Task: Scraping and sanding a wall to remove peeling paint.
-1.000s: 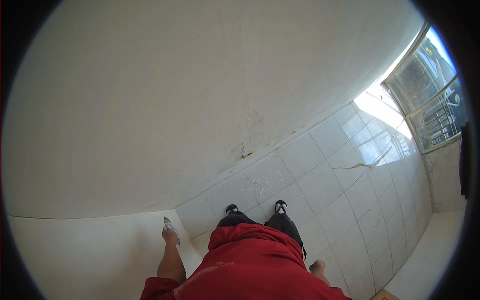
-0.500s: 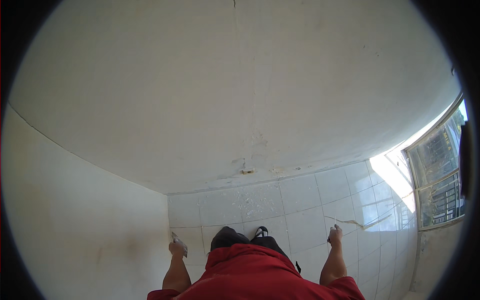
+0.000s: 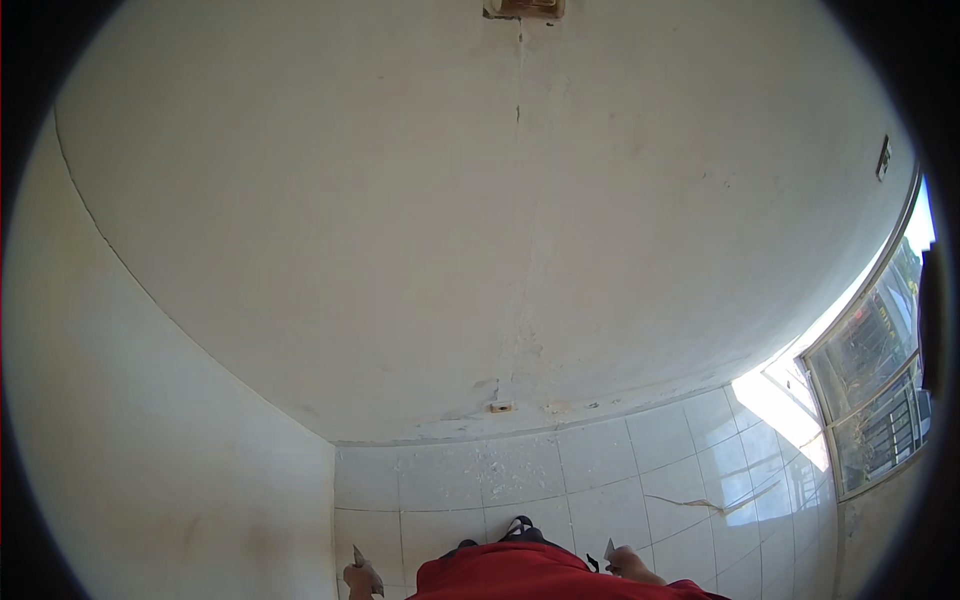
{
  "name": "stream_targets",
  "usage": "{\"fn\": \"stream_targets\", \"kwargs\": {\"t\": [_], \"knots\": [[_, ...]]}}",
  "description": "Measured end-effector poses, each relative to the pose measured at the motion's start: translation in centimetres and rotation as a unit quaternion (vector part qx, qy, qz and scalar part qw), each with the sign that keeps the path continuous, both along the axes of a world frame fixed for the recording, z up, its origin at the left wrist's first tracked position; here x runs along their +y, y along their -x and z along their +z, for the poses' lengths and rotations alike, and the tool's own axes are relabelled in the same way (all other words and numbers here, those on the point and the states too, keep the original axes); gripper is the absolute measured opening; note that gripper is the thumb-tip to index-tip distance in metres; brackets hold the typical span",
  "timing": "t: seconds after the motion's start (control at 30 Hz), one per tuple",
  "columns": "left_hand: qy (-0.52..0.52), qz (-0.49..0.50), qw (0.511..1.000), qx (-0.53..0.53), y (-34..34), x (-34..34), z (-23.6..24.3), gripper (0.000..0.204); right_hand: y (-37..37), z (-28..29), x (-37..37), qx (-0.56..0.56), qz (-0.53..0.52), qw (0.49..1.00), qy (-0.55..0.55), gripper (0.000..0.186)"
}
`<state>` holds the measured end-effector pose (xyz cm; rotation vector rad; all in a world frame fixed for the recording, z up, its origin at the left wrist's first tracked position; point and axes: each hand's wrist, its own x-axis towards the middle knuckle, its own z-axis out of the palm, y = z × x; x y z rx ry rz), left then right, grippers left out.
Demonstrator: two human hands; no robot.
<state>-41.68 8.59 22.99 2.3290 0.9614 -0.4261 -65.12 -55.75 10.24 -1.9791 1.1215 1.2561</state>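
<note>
Pointed grey flat blade [image 3: 609,549]: at the lower edge of the frame, right of centre, its tip turned upward and apart from the wall.
Your right hand [image 3: 630,564]: bare, closed around the lower end of that blade, just right of your body.
Flat grey tool with a pointed end [image 3: 358,554]: lower left of centre, pointed end up.
Your left hand [image 3: 361,577]: bare, closed around this tool; the handle is hidden by your fingers.
Your clothing: a red cloth top [image 3: 520,575] fills the bottom centre, with a black-and-white shoe [image 3: 518,526] showing just above it.
Floor: pale square glossy tiles [image 3: 597,456], scattered with small white flakes [image 3: 495,470] at lower centre; a long thin pale strip [image 3: 690,501] lies at lower right.
Wall ahead: a broad off-white plaster wall [image 3: 400,220] across the middle, with a thin dark crack [image 3: 518,113] at top centre, a brown rectangular fitting [image 3: 535,8] above it, and a small cream rectangular fitting [image 3: 501,408] low down.
Right edge: a metal-framed glass window [image 3: 865,375], bright light beside it.
</note>
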Motion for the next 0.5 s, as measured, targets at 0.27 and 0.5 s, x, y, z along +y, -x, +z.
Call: {"fn": "stream_targets", "kwargs": {"t": [0.27, 0.5], "knots": [[0.119, 0.033, 0.992, -0.033, -0.5, 9.0, -6.4, 0.022, -5.7, 16.9, 3.8, -0.15, -0.211, 0.955, 0.149, 0.057], [0.175, 0.03, 0.983, -0.045, 6.1, 7.9, -6.0, 0.015, -8.5, 14.3, 4.0, -0.249, -0.075, 0.938, 0.229, 0.062]]}}
